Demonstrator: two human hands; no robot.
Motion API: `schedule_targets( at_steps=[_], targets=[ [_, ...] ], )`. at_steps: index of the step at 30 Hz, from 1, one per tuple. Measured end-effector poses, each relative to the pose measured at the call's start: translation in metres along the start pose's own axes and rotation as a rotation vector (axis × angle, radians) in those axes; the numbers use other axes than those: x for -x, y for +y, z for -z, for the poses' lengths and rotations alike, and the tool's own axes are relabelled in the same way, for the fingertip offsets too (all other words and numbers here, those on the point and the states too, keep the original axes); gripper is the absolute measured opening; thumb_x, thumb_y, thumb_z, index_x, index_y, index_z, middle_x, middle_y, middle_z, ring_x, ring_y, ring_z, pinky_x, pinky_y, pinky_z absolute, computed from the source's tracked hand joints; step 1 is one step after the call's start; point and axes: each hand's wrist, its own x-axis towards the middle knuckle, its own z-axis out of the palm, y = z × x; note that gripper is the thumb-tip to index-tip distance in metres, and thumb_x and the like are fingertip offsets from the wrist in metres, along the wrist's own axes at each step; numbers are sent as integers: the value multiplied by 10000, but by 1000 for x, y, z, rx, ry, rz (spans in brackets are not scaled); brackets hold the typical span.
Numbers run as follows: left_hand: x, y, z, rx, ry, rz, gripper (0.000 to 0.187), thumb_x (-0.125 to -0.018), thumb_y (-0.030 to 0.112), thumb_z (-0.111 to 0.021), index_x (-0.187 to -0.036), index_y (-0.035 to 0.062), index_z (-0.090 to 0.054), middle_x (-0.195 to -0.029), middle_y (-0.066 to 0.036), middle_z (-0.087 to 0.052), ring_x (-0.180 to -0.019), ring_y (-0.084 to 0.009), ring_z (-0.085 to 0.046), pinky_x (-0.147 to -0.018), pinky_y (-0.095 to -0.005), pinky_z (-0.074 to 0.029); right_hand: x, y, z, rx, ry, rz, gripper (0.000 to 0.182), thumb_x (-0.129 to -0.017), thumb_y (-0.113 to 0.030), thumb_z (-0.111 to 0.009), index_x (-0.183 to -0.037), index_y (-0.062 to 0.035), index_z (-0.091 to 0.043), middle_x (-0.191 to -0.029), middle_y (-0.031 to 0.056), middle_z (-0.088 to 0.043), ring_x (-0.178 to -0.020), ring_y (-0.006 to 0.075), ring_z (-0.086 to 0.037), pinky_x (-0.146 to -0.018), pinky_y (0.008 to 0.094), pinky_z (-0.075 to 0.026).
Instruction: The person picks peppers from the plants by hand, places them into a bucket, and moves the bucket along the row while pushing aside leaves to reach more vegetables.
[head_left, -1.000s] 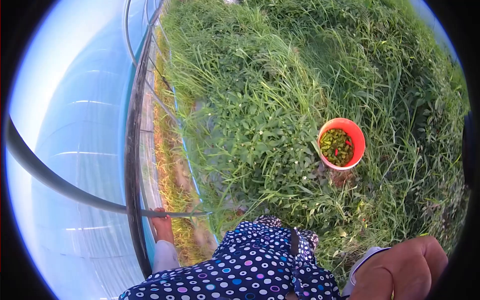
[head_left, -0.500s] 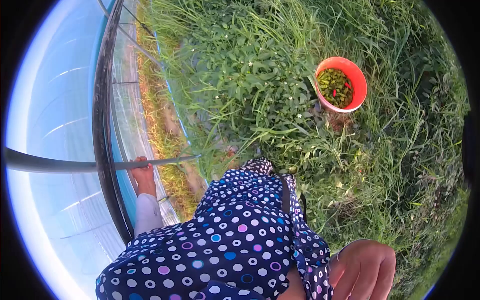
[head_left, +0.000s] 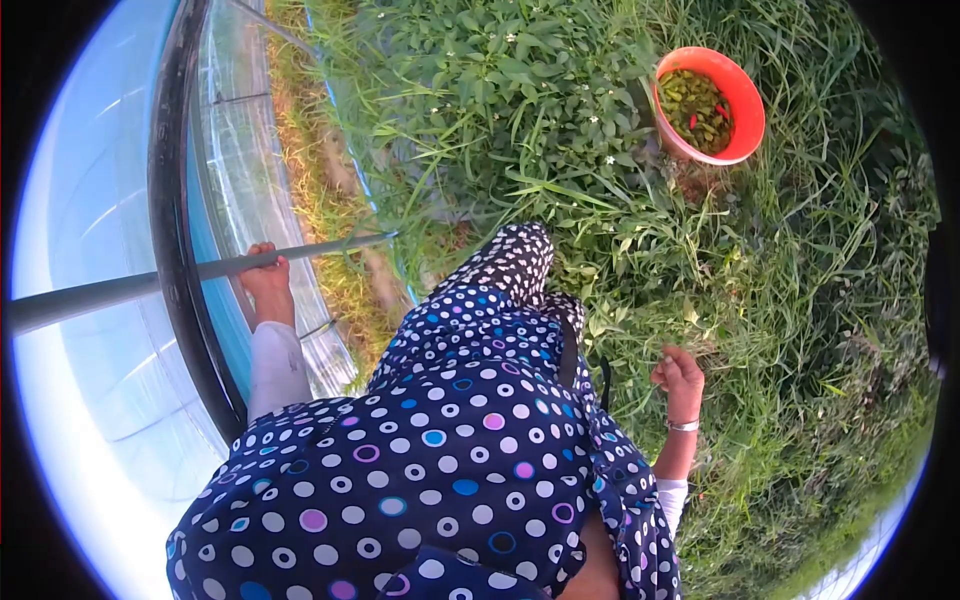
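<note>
My left hand is wrapped round a grey metal pipe of the frame at the left, with its fingertips over the pipe. On the right, my right hand hangs over the grass beside my dotted clothing, its fingers curled in; whether anything small is in them is hidden. A band circles the right wrist. Beyond, at the upper right, an orange-red bucket stands in the grass, partly filled with green peppers and a few red ones.
Leafy plants with small white flowers grow ahead. Tall grass covers the right. At the left, a thick dark pipe curves in front of clear plastic sheeting. A blue line runs along the plant row.
My right hand has moved from close below the camera out over the grass, farther up in view. The bucket appears higher and farther right. My left hand stays on the pipe.
</note>
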Motion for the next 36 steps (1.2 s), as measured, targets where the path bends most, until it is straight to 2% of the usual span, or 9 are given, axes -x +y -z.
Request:
schedule_targets(
  at_steps=[11, 13, 16, 21, 27, 30, 32, 34, 36],
  targets=[
    [-7, -32, 10, -225, 273, -61, 422, -849, 453, -331, -1046, 111, -480, -1003, -59, -515, -737, -186, -489, -621, -339, -344, -48, 59, 6, 82, -17, 54, 199, -824, -43, -531, -991, 48, -587, -762, 39, -580, -665, 90, -554, -613, 240, -510],
    [-20, -69, 25, -235, 342, 216, 369, -857, 429, -394, -1055, 129, -476, -987, -79, -502, -691, -201, -463, -574, -323, -356, -64, 55, -9, 22, -11, 112, 189, -820, -31, -524, -982, 39, -591, -760, 48, -588, -665, 96, -560, -627, 242, -502],
    [40, -139, -24, -741, -66, 453, 201, -818, 224, -579, -981, 122, -517, -776, -34, -491, -543, -167, -436, -471, -281, -375, -73, 41, -34, -20, 47, 126, 184, -820, -30, -524, -980, 28, -594, -760, 46, -596, -660, 101, -565, -632, 238, -493],
    [104, -237, -207, -1355, -1277, -745, 480, -708, 209, -707, -1127, 46, -538, -1115, -140, -560, -1076, -288, -516, -941, -354, -390, -77, 63, -71, -50, 132, 49, 203, -809, -31, -537, -997, 28, -586, -759, 43, -598, -645, 87, -560, -621, 230, -476],
    [170, -333, -460, -1101, -1324, -1527, 803, -630, 335, -763, -1300, 173, -352, -1334, -116, -311, -1258, -347, -240, -952, -514, -340, -62, 67, -136, -156, 188, -117, 201, -800, -17, -543, -991, 29, -586, -738, 31, -590, -660, 87, -560, -637, 226, -467],
    [156, -392, -480, -1558, -1263, -1063, 798, -665, 318, -750, -1330, 163, -337, -1295, -135, -402, -1189, -349, -393, -923, -460, -388, -87, 48, -168, -107, 105, -85, 193, -799, -10, -548, -983, 28, -590, -743, 30, -590, -672, 88, -561, -638, 228, -468],
    [108, -450, -441, -1759, -1627, -622, 654, -696, 280, -730, -1250, 93, -437, -1086, -184, -563, -1017, -341, -546, -871, -400, -438, -118, 18, -182, -151, 56, -78, 199, -787, -1, -559, -982, 18, -594, -772, 36, -598, -693, 94, -567, -640, 233, -469],
    [83, -486, -353, -1835, -1968, -555, 287, -722, 166, -689, -923, -11, -584, -890, -221, -598, -887, -363, -579, -765, -403, -476, -155, -2, -191, -48, -16, 127, 212, -771, 7, -572, -980, -6, -598, -804, 50, -607, -712, 116, -580, -638, 244, -472],
    [30, -556, -225, -1327, -1932, -789, 190, -646, 32, -653, -811, -8, -569, -797, -227, -583, -778, -375, -584, -672, -431, -480, -199, -29, -195, 32, -40, 204, 221, -759, 12, -578, -977, -15, -599, -809, 59, -606, -717, 132, -585, -638, 251, -474]
  ],
)
